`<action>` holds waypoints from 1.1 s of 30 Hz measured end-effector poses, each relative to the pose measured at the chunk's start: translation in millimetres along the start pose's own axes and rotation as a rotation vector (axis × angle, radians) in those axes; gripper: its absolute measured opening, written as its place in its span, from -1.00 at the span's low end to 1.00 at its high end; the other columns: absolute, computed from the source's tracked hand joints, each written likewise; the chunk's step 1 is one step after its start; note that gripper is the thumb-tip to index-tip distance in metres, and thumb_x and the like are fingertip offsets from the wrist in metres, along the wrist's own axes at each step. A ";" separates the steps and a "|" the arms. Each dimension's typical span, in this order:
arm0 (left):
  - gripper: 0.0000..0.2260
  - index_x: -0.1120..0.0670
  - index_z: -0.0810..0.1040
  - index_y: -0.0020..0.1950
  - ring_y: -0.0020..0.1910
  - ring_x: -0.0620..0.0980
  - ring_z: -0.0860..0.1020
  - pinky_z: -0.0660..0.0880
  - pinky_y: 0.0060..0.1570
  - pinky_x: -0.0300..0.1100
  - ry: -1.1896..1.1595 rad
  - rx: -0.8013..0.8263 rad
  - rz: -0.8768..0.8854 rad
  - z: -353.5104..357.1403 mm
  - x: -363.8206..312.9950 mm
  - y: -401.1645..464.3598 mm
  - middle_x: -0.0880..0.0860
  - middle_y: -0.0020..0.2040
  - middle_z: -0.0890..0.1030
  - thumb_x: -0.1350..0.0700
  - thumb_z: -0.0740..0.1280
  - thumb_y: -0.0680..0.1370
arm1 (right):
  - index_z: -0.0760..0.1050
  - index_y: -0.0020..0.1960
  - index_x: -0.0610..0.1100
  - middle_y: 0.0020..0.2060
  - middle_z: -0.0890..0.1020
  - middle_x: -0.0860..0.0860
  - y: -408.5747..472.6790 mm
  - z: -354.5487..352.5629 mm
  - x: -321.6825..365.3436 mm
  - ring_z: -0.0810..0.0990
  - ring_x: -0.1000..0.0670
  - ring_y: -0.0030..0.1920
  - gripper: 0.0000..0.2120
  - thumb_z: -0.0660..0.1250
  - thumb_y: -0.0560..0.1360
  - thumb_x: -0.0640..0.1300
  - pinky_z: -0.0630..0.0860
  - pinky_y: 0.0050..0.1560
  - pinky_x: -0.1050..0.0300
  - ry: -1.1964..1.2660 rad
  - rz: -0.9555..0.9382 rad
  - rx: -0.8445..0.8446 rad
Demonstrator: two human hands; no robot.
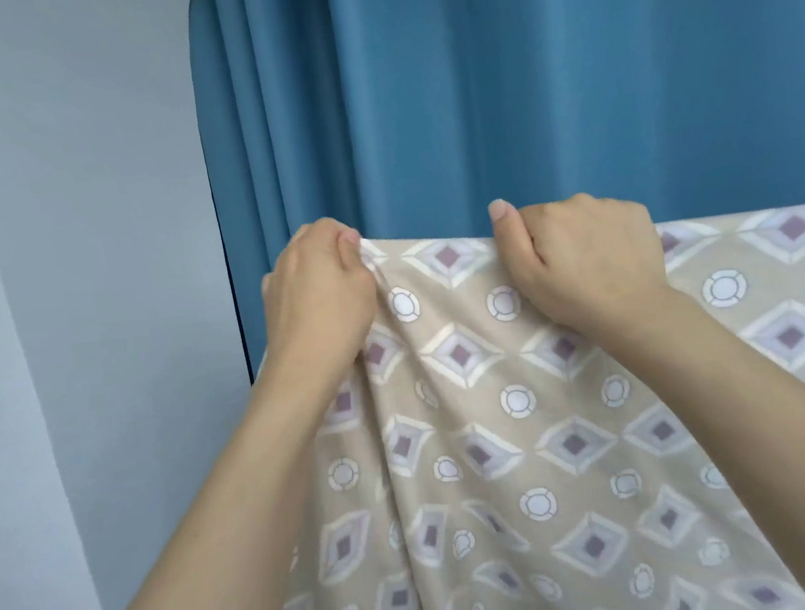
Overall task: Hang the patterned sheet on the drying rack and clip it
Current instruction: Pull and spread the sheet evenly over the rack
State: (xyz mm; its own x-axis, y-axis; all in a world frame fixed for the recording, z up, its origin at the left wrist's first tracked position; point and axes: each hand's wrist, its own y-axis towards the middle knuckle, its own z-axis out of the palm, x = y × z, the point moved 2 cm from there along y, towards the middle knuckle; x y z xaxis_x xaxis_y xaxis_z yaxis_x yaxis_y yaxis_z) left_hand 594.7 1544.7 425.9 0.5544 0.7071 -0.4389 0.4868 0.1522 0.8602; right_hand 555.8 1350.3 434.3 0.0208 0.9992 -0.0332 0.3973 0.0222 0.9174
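Both hands are up at the top fold of the patterned sheet, a beige cloth printed with purple-centred diamonds and pale rings. The left hand is closed into a fist, pinching the sheet's upper corner between thumb and fingers. The right hand sits a little apart from it along the same edge, fingers curled over the far side of the fold and thumb pointing up, gripping the cloth. Between the two hands the top edge runs fairly straight; below the left hand the fabric gathers into long creases that fall toward the person. Beyond the right hand the sheet continues level to the edge of view. Whatever it is draped over is hidden under the cloth. Directly behind both hands hangs a blue curtain in vertical pleats, and beyond the left hand stands a pale wall.
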 end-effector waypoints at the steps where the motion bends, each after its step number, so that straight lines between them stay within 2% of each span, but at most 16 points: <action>1: -0.78 0.13 0.52 0.02 0.09 0.19 0.48 0.37 0.14 0.03 0.035 -0.057 -0.035 -1.4 3.1 1.8 0.11 0.07 0.57 0.14 0.09 0.65 | 0.27 -0.44 -0.15 -0.53 0.37 -0.03 -0.9 -0.2 -0.8 0.25 -0.08 -0.50 -0.44 -0.09 0.65 0.08 0.09 -0.43 0.11 -0.010 0.002 0.007; 3: -0.78 0.11 0.50 -0.01 0.09 0.19 0.46 0.30 0.08 -0.02 0.060 -0.176 -0.036 -3.5 5.6 -0.2 0.11 0.07 0.55 0.16 0.06 0.60 | 0.28 -0.43 -0.16 -0.53 0.36 -0.03 -2.4 1.1 -4.1 0.26 -0.12 -0.48 -0.43 -0.09 0.65 0.09 0.08 -0.42 0.11 -0.042 0.013 0.012; 5: -0.81 0.06 0.46 -0.05 0.07 0.12 0.45 0.32 0.10 0.00 -0.045 -0.188 0.071 -3.4 -1.9 -4.5 0.04 0.05 0.53 0.09 0.07 0.57 | 0.28 -0.45 -0.18 -0.54 0.35 -0.04 -2.1 2.8 -9.6 0.27 -0.14 -0.47 -0.41 -0.08 0.65 0.09 0.07 -0.42 0.11 -0.079 0.040 -0.007; 7: -0.76 0.03 0.49 0.01 0.06 0.05 0.45 0.36 0.11 0.00 -0.051 0.018 0.206 4.3 -10.6 -8.0 -0.07 -0.01 0.52 -0.03 0.08 0.59 | 0.26 -0.47 -0.19 -0.56 0.34 -0.05 -1.9 3.7 -15.9 0.28 -0.14 -0.47 -0.41 -0.07 0.65 0.08 0.06 -0.43 0.12 -0.102 0.060 -0.020; 9: -0.78 -0.04 0.49 0.03 -0.03 0.00 0.48 0.40 -0.01 -0.03 -0.035 0.239 0.242 10.0 -8.5 -10.6 -0.13 -0.16 0.51 -0.06 0.08 0.63 | 0.24 -0.47 -0.19 -0.56 0.34 -0.05 -1.2 4.1 -19.7 0.31 -0.16 -0.47 -0.42 -0.06 0.65 0.07 0.08 -0.42 0.11 -0.109 0.053 -0.027; 11: -0.81 -0.06 0.46 -0.02 -0.11 -0.02 0.50 0.44 -0.09 -0.04 -0.149 0.246 0.180 4.2 8.4 -12.8 -0.11 -0.21 0.54 -0.05 0.09 0.65 | 0.22 -0.47 -0.18 -0.56 0.33 -0.04 -1.9 3.5 -16.0 0.31 -0.16 -0.47 -0.43 -0.06 0.65 0.06 0.09 -0.42 0.12 -0.103 0.029 -0.037; 15: -0.74 0.00 0.50 -0.11 -0.16 0.03 0.53 0.46 -0.06 0.00 -0.529 0.208 -0.071 -6.2 62.3 -25.2 -0.03 -0.22 0.57 -0.10 0.12 0.60 | 0.24 -0.40 -0.12 -0.49 0.39 0.00 -0.7 8.5 22.0 0.36 -0.15 -0.41 -0.50 -0.10 0.63 0.07 0.03 -0.44 0.13 -0.087 -0.102 -0.111; 18: -0.71 -0.07 0.63 -0.13 -0.07 -0.14 0.62 0.50 0.02 -0.19 -0.817 0.359 -0.289 -10.1 97.3 -52.6 -0.14 -0.10 0.68 -0.04 0.16 0.66 | 0.26 -0.32 -0.11 -0.44 0.41 -0.05 0.1 24.5 79.5 0.37 -0.14 -0.42 -0.63 0.02 0.58 0.05 0.09 -0.40 0.11 -0.017 -0.268 -0.194; 21: -0.73 0.00 0.65 0.02 -0.03 -0.17 0.65 0.52 -0.08 -0.35 -0.895 0.573 -0.419 -13.5 135.2 -95.8 -0.09 -0.03 0.71 0.04 0.15 0.67 | 0.39 -0.28 -0.15 -0.35 0.48 -0.12 -2.3 40.3 130.0 0.42 -0.15 -0.32 -0.68 0.15 0.56 0.01 0.22 -0.27 0.00 0.002 -0.425 -0.320; 24: -0.78 0.15 0.63 0.03 -0.08 -0.02 0.63 0.55 -0.11 -0.19 -0.795 0.751 -0.527 -11.9 180.7 -132.6 0.06 -0.06 0.70 0.05 0.25 0.62 | 0.44 -0.30 -0.17 -0.34 0.48 -0.13 -13.2 59.0 166.6 0.44 -0.16 -0.27 -0.67 0.18 0.54 0.01 0.25 -0.13 -0.07 -0.018 -0.612 -0.328; 27: -0.61 0.20 0.55 -0.08 -0.19 0.00 0.57 0.53 0.01 0.14 -0.468 0.735 -0.405 -14.6 212.0 -149.4 0.14 -0.16 0.65 -0.14 0.23 0.58 | 0.48 -0.41 -0.20 -0.47 0.44 -0.12 -29.3 76.5 188.5 0.42 -0.14 -0.31 -0.61 0.20 0.51 -0.01 0.23 -0.06 -0.08 -0.036 -0.734 -0.232; 28: -0.59 0.19 0.50 -0.13 -0.26 0.00 0.53 0.51 -0.07 0.15 -0.308 0.669 -0.326 -16.7 219.0 -149.8 0.10 -0.25 0.60 -0.16 0.20 0.59 | 0.47 -0.44 -0.20 -0.49 0.43 -0.11 -32.4 80.8 192.1 0.38 -0.12 -0.32 -0.61 0.20 0.49 -0.04 0.22 -0.06 -0.07 -0.048 -0.755 -0.212; 30: -0.65 0.13 0.42 -0.18 -0.34 0.02 0.48 0.46 -0.26 0.05 0.023 0.402 -0.163 -26.6 228.7 -146.6 0.00 -0.36 0.51 -0.10 0.15 0.64 | 0.43 -0.45 -0.19 -0.51 0.39 -0.10 -35.0 84.2 196.4 0.28 -0.09 -0.32 -0.65 0.19 0.48 -0.09 0.21 -0.07 -0.08 -0.071 -0.766 -0.170; 31: -0.69 0.10 0.41 -0.17 -0.34 0.02 0.47 0.43 -0.30 -0.02 0.067 0.344 -0.144 -30.6 231.8 -148.7 -0.04 -0.37 0.49 -0.08 0.16 0.65 | 0.41 -0.45 -0.18 -0.51 0.38 -0.10 -36.2 84.8 198.6 0.25 -0.09 -0.31 -0.66 0.18 0.48 -0.11 0.23 -0.06 -0.08 -0.079 -0.769 -0.146; 32: -0.74 0.07 0.43 -0.14 -0.33 0.00 0.48 0.42 -0.29 -0.06 0.003 0.386 -0.177 -31.9 235.6 -154.2 -0.06 -0.35 0.49 -0.08 0.21 0.63 | 0.37 -0.45 -0.16 -0.52 0.35 -0.09 -39.0 86.7 200.9 0.24 -0.08 -0.32 -0.67 0.16 0.47 -0.12 0.25 -0.06 -0.08 -0.083 -0.778 -0.126; 33: -0.78 0.05 0.46 -0.11 -0.29 -0.04 0.51 0.45 -0.25 -0.09 -0.119 0.542 -0.264 -29.0 240.4 -165.0 -0.07 -0.30 0.52 -0.09 0.28 0.58 | 0.33 -0.46 -0.13 -0.53 0.33 -0.08 -44.6 89.7 203.4 0.23 -0.08 -0.34 -0.68 0.16 0.47 -0.13 0.27 -0.06 -0.07 -0.087 -0.797 -0.104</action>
State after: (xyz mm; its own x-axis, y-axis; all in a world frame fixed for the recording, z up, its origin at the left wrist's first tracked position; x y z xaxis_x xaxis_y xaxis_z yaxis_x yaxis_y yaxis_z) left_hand 628.1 1709.6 185.9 0.4245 0.6064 -0.6723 0.8747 -0.0831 0.4774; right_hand 624.6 1549.7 351.0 -0.1596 0.6760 -0.7194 0.2352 0.7338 0.6373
